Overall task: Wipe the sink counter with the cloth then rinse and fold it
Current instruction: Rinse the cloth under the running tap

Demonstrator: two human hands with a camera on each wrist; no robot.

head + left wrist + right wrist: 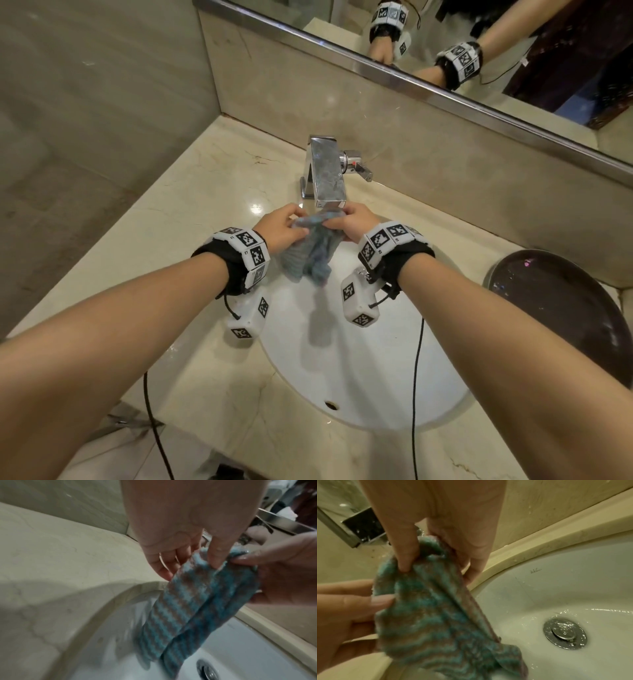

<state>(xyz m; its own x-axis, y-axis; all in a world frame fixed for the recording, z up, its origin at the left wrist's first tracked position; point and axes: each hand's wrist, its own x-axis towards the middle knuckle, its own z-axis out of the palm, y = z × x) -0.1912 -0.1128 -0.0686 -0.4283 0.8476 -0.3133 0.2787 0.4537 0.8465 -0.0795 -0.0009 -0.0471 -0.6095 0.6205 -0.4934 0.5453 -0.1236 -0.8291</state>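
Head view: left hand (281, 226) and right hand (352, 222) pinch cloth (310, 253) top, grip closed, under faucet (325, 171).

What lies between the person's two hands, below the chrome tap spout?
The blue striped cloth. The left hand and right hand each pinch its top edge, and it hangs over the white sink basin, as the head view shows.

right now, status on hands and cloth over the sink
Left hand and right hand both pinch the cloth top edge. Cloth hangs wet over the sink, under the faucet. Nothing in the way.
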